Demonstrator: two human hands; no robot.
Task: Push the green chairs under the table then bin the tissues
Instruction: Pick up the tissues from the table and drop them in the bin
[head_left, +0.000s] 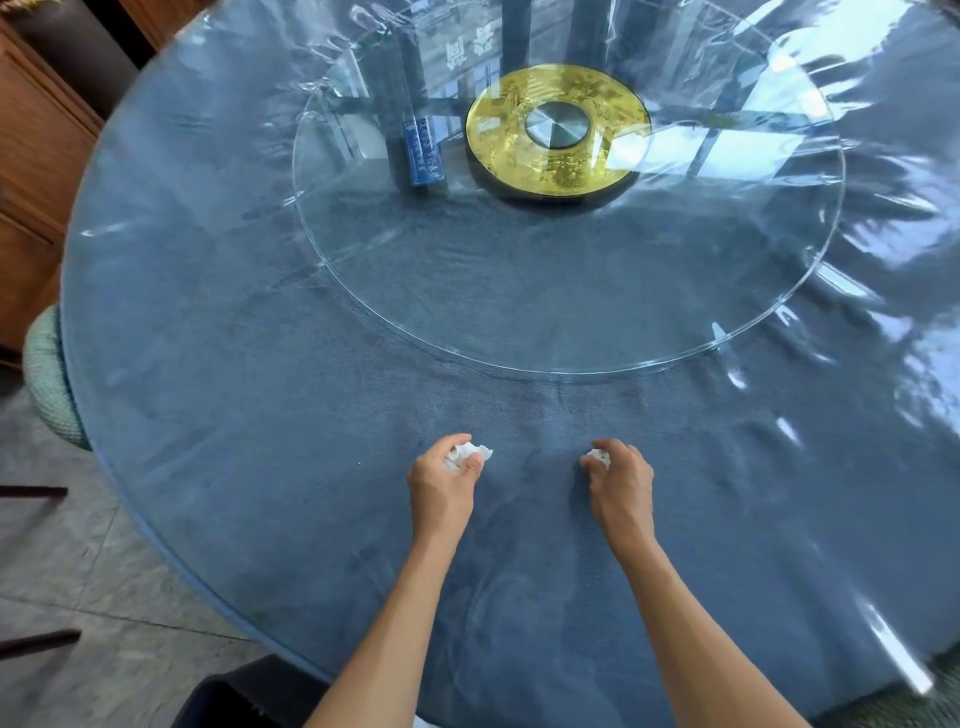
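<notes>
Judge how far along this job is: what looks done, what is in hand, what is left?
Done, it seems: the one green chair in view sits tucked at the table edge; other chairs are out of sight. In hand: the left hand and right hand each grip a tissue on the table. Left: binning both; no bin is visible.

Crumpled white tissues (470, 453) (596, 458) mostly hidden inside curled fingers. Woven green chair (49, 376) largely concealed beneath round blue-clothed table (218, 415).
</notes>
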